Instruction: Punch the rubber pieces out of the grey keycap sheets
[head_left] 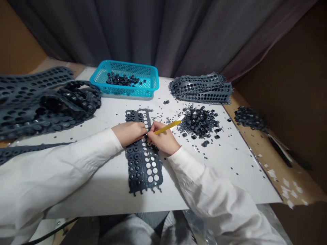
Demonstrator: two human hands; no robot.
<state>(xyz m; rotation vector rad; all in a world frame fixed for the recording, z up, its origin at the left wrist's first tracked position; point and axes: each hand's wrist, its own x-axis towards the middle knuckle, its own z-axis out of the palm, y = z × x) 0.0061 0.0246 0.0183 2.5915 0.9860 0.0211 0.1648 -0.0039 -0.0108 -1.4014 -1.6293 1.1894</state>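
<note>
A dark grey moulded rubber sheet (133,170) lies lengthwise before me on the white board. Rings stand in rows on its left half, while round holes on its right half show the white underneath. Across its middle rests my left hand (131,132), fingers curled and closed; what they pinch is hidden. Close beside those fingertips, my right hand (163,137) is closed around a slim yellow pen-like tool (167,127), whose upper end points to the right. The tool's lower end is hidden by the fingers. Right of the hand sits a pile of small black rubber parts (200,120).
A blue basket (125,94) with loose black parts stands at the back. Punched rubber sheets lie stacked at left (33,105) and bundled at back right (201,88). Another dark heap (249,117) and a black-handled tool (279,149) are at right. Small dots litter the board.
</note>
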